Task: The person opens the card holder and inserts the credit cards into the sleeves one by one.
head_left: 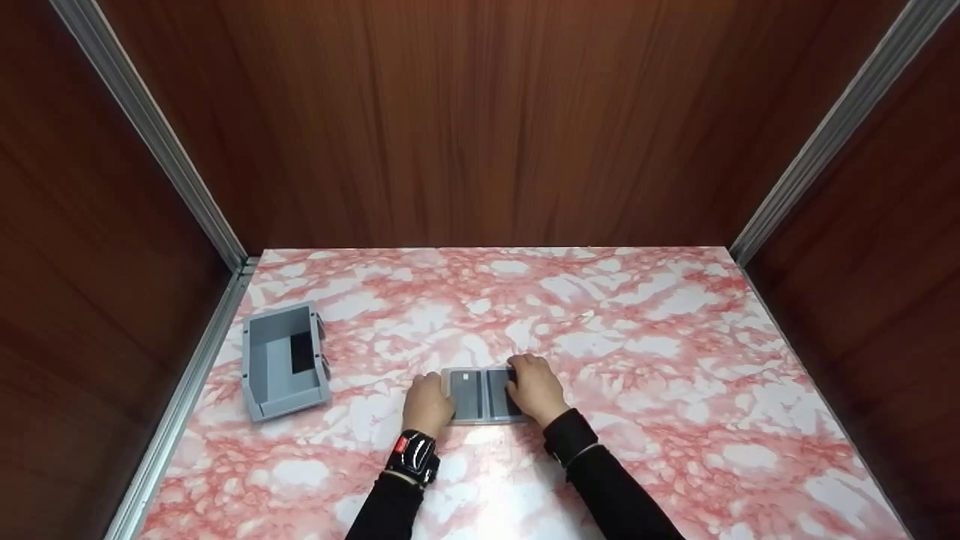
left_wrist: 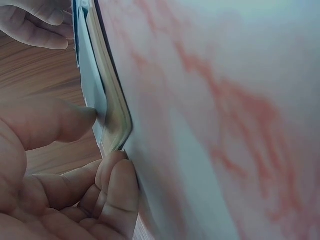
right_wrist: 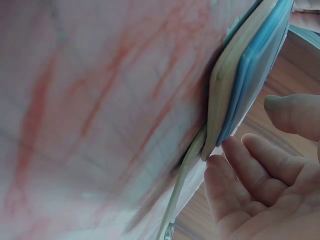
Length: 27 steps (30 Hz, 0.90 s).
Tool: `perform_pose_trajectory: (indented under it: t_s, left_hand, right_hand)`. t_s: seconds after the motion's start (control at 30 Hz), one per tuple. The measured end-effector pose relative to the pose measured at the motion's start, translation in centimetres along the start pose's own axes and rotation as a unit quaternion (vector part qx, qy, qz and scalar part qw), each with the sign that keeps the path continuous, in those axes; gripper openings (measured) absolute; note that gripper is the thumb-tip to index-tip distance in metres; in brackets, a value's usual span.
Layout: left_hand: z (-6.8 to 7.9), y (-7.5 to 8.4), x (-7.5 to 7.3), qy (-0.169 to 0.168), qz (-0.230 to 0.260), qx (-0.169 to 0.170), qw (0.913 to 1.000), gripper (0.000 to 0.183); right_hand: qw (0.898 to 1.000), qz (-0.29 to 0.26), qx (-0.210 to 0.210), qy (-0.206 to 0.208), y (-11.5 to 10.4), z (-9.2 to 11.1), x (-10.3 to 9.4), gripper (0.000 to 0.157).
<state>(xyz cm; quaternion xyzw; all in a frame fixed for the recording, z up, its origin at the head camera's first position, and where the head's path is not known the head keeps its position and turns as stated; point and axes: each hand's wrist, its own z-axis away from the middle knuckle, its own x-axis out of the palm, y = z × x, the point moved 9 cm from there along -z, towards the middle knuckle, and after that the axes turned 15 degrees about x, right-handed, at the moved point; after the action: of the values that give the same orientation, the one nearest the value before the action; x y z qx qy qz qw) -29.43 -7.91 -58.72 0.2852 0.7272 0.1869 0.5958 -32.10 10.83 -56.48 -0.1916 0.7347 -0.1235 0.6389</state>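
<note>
An opened card holder (head_left: 469, 397) lies on the table, its clear plastic sleeves facing up and its two halves spread side by side. My left hand (head_left: 429, 405) pinches its left edge. In the left wrist view the thumb (left_wrist: 75, 120) presses on the upper sleeve, while curled fingers (left_wrist: 120, 185) sit at the cover's lower corner. At the opposite edge is my right hand (head_left: 538, 390). Its fingertips (right_wrist: 225, 150) touch the pale cover, and the thumb stands apart from the blue-edged sleeves. A thin strap (right_wrist: 182, 175) with a metal snap sticks out beside those fingers.
A grey plastic bin (head_left: 281, 401) with a black patch on its inner side stands at the table's left. Brown wood-grain panels (head_left: 480, 127) enclose the back and sides, with metal rails (head_left: 832, 127) at the corners. The tabletop (head_left: 637, 322) has a red and white marbled pattern.
</note>
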Motion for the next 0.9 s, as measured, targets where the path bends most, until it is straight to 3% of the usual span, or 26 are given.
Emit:
perform_pose_trajectory:
  t_s: [0.53, 0.9]
  left_hand:
    - [0.0, 0.1, -0.1, 0.01, 0.0, 0.008, 0.9999, 0.024]
    - [0.0, 0.1, -0.1, 0.013, 0.004, 0.01, 0.9999, 0.025]
  right_hand:
    - [1.0, -0.007, 0.003, -0.006, -0.1, -0.1, -0.1, 0.031]
    - [0.999, -0.042, -0.004, 0.025, -0.4, -0.3, -1.1, 0.027]
